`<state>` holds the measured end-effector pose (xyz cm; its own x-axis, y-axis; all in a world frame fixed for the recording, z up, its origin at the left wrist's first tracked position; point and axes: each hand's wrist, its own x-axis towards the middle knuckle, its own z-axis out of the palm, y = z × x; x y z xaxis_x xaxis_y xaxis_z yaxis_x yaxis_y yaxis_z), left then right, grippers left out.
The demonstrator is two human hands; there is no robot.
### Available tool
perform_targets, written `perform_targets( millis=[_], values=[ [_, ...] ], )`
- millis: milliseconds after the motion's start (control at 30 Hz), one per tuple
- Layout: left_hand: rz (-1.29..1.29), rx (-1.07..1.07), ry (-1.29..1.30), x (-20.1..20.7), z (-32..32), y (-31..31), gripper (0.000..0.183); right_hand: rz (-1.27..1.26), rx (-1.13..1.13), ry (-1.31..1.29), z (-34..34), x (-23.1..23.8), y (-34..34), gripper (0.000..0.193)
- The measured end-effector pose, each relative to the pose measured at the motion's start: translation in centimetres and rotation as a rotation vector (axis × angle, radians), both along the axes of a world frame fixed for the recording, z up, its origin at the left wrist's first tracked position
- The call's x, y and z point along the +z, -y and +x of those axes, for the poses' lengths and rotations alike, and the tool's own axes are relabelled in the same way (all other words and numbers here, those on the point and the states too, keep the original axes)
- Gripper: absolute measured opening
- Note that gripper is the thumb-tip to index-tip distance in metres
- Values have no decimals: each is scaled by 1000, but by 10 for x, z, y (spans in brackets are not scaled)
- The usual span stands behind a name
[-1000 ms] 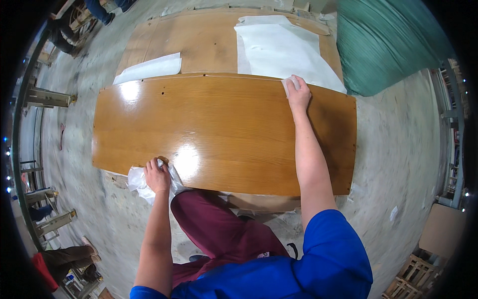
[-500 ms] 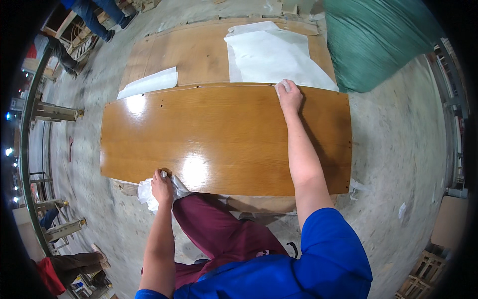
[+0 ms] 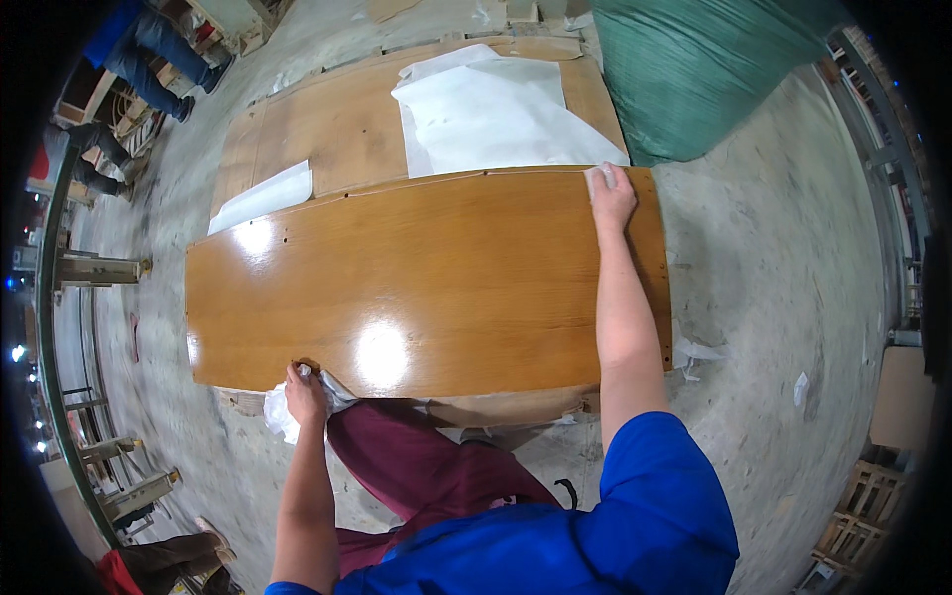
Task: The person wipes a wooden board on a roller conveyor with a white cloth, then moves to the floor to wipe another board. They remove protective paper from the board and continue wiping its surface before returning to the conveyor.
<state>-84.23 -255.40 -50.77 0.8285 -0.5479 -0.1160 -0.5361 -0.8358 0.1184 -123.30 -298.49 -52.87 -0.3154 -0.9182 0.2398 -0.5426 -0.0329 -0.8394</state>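
A glossy brown wooden panel (image 3: 466, 288) lies flat before me, with small dark holes along its edges. At its far edge, close to the right corner, my right hand (image 3: 615, 203) is closed on a small white cloth (image 3: 597, 186) pressed against the edge. My left hand (image 3: 305, 397) is at the near edge, left of the middle, with its fingers closed on a crumpled white cloth (image 3: 282, 411). Part of that cloth hangs below the edge, next to my knee. Which material the cloths are made of, I cannot tell.
Beneath the panel is a larger brown board (image 3: 347, 129) bearing white sheets (image 3: 486, 109). A big green sack (image 3: 694, 79) stands at the far right. Metal railing (image 3: 50, 297) runs along the left, with people's legs (image 3: 159, 59) beyond. Wooden pallets (image 3: 858, 521) are at lower right.
My right hand has slid rightward along the far edge with the white cloth, nearer the right corner. My left hand stays at the near edge. The whole view has turned slightly.
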Motion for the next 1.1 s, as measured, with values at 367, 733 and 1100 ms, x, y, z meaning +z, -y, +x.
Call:
perform_targets(
  millis=[367,733,1100],
  values=[
    [6,-13,-8,2,-6,0,37,-14,-117,43,-65,1,24,35],
    [6,-34,-12,-3,-9,4,38,-20,-104,7,-87,-5,36,32],
    [12,-9,17,-3,-8,0,38,73,-123,4,-103,10,35,37]
  ],
)
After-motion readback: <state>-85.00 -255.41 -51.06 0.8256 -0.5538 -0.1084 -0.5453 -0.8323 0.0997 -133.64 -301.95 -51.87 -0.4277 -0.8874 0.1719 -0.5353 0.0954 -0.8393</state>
